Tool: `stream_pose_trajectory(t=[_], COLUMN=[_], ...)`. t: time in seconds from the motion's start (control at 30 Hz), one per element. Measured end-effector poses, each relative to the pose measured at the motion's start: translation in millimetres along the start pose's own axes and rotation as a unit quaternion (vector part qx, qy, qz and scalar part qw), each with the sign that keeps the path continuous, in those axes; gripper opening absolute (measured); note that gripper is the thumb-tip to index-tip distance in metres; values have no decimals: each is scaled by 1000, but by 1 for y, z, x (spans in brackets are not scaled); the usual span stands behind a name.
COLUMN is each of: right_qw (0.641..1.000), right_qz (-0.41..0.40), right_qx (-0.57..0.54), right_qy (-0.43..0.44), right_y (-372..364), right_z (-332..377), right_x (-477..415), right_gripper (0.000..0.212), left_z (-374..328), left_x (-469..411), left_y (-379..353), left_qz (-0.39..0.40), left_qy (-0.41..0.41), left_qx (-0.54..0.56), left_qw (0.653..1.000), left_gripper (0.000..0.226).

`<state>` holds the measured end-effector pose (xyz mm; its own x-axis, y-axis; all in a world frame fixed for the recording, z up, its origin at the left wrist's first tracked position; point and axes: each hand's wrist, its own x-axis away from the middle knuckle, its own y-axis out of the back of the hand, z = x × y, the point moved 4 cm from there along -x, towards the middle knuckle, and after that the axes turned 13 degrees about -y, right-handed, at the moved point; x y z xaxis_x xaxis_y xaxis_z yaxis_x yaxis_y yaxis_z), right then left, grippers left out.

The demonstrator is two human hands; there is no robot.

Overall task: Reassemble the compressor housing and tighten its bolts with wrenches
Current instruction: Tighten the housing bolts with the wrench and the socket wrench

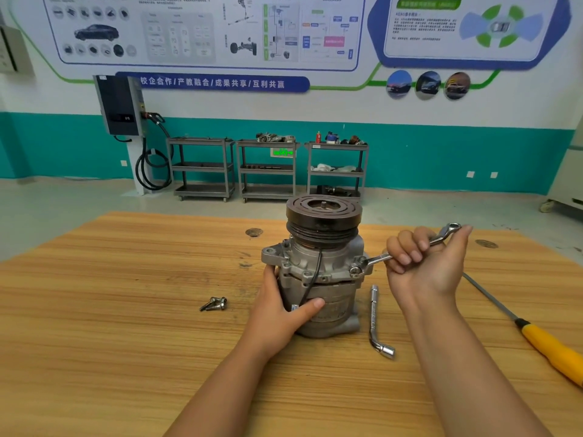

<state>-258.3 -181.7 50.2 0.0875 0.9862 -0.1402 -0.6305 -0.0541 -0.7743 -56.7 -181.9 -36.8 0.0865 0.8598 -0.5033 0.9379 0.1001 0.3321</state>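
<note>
While we are bracing compressor [325, 272], left hand [280, 310] curled round lower body, right hand [422, 263] is gripping wrench [377, 259] mid-shaft. Compressor standing between hands, seeming heavy, rigid, slick; low grip suiting.

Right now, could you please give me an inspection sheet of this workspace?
Surface: wooden table, scuffed.
Job's things: compressor upright, pulley on top; ring wrench seated on a right-flange bolt; loose bolts to its left; socket wrench lying to its right.
Clutter: yellow-handled screwdriver at the right edge.
Hands: left hand grips the compressor body; right hand grips the ring wrench.
Cables: black wire down the compressor's front.
Surroundings: grey trolleys, wall charger, posters.
</note>
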Motion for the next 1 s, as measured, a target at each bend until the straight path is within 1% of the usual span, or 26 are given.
stream_pose_trajectory(t=[0.1,0.2,0.3,0.43,0.5,0.67,0.8,0.9,1.0], right_qw=[999,997,996,994,995,996,995,989,970], right_qz=[-1,9,9,-10,-12,-17,0,13,31], right_qx=[-38,-79,-78,-97,-87,-84,-69,-17,76], right_qy=[-16,-18,-31,-59,-53,17,75,144,228], right_y=[5,8,9,15,18,19,19,16,4], right_z=[-2,-1,-5,-13,-12,-13,-18,-25,-34], right_x=[-5,-9,-13,-15,-13,6,28,46,62], right_gripper=[73,71,72,74,75,77,78,78,67], left_z=[0,1,1,1,0,0,1,2,2], left_x=[0,0,0,-1,0,-1,0,0,0], left_y=[0,0,0,0,0,0,0,1,1], left_qz=[2,0,-4,-4,-4,-4,-1,-1,-3], left_qy=[5,6,5,1,3,0,5,4,2], left_qx=[0,-3,-6,-5,-6,-11,-11,-11,-12], left_qw=[1000,1000,1000,1000,1000,1000,1000,1000,1000], left_gripper=[88,84,83,83,82,82,86,86,85])
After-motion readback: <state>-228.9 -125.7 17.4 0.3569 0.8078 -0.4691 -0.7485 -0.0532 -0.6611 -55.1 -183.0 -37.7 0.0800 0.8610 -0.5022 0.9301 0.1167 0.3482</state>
